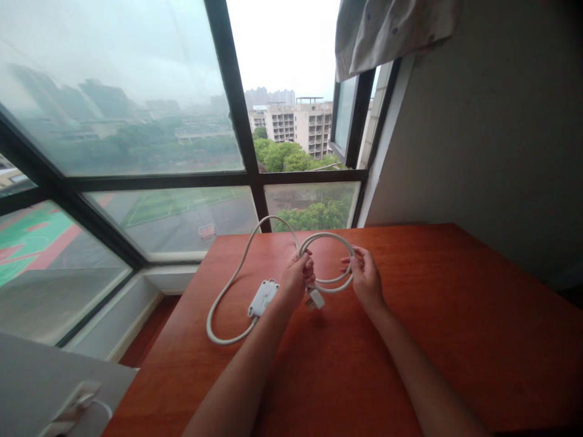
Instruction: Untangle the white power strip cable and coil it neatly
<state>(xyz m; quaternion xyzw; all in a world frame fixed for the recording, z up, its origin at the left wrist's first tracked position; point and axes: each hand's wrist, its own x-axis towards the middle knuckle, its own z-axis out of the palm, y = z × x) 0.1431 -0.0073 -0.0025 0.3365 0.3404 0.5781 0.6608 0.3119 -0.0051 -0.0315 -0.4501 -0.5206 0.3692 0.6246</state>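
Note:
A white power cable (230,285) lies partly on the reddish-brown wooden table (455,315). My left hand (297,276) is closed around a coiled part of the cable, with the white plug (315,298) hanging just below it. My right hand (364,276) pinches the other side of the same small coil (334,238), held a little above the table. A longer loop of the cable runs left and back to a small white socket block (263,298) resting on the table beside my left wrist.
A large window with dark frames (241,121) stands behind the table, and a grey wall (492,133) rises on the right. A cloth (387,30) hangs at the top. A white object with a cord (73,403) sits on a grey surface at the lower left.

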